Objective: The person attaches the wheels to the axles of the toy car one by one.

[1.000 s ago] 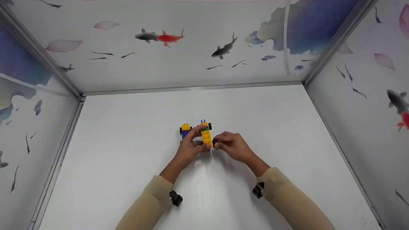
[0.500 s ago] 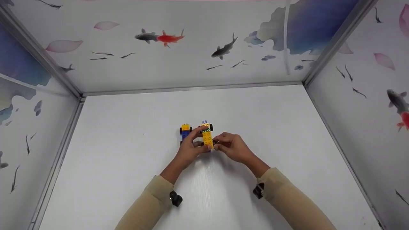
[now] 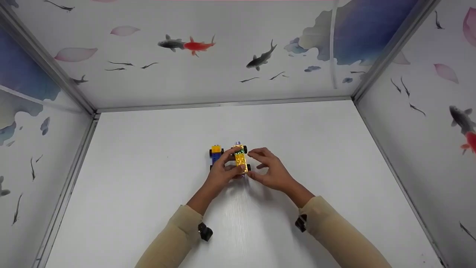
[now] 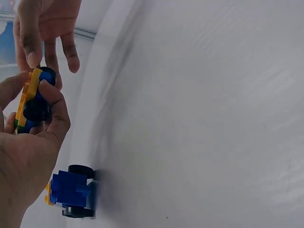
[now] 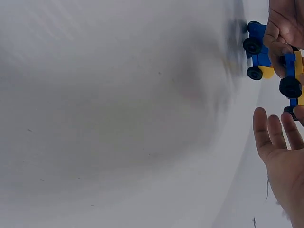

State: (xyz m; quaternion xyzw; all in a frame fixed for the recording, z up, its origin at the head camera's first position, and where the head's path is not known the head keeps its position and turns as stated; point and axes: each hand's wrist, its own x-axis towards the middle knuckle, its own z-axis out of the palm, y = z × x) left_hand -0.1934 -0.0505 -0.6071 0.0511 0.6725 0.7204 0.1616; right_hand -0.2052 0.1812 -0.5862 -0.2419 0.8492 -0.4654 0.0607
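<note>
Between thumb and fingers my left hand (image 3: pixel 220 174) grips a building-block toy car (image 3: pixel 241 159), raised off the table. The car has a yellow studded top, a green piece near its far end, a blue underside (image 5: pixel 290 66) and black wheels. Part of its left side is hidden behind my fingers. My right hand (image 3: pixel 274 170) is spread beside the car, its thumb tip close to the near right wheel (image 3: pixel 248 167) and its index finger by the far one. Left of the held car stands a second toy car (image 3: pixel 215 150), blue with a yellow block and black wheels, partly covered by my left hand.
The white table (image 3: pixel 148 156) is bounded at the back and sides by printed panels (image 3: pixel 223 74) with fish and petals. Grey metal strips (image 3: pixel 193 106) run along their lower edges. A small black device (image 3: pixel 205 231) sits at each wrist.
My right hand has let go of the dark wheel, and its fingers have spread apart. That wheel now shows on the car's near right side. My left hand keeps its grip on the car.
</note>
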